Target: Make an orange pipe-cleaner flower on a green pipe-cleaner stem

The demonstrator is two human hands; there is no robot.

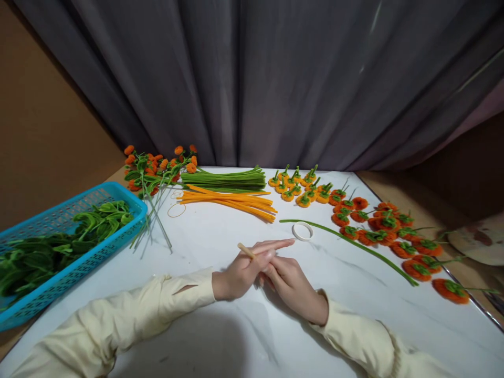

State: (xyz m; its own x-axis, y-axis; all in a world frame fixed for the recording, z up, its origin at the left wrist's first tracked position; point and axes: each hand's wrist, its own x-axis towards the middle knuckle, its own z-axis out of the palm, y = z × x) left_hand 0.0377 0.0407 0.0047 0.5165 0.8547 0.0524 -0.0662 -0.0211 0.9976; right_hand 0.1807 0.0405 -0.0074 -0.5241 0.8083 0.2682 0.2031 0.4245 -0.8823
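Observation:
My left hand [240, 270] and my right hand [289, 281] meet over the middle of the white table. A short tan stick [246, 250] pokes up from my left hand, between thumb and fingers. The fingers of my right hand are pressed together against the left fingertips; what they hold, if anything, is hidden. Just beyond the hands lie a white ring [302, 231] and a long green fuzzy stem [354, 242].
Orange strips [228, 198] and green stems [224, 180] lie behind the hands. Yellow flower heads [303, 199] and red-orange ones [384, 223] spread right. A blue basket [134, 220] of green leaves [51, 252] stands left, near finished orange flowers [151, 168].

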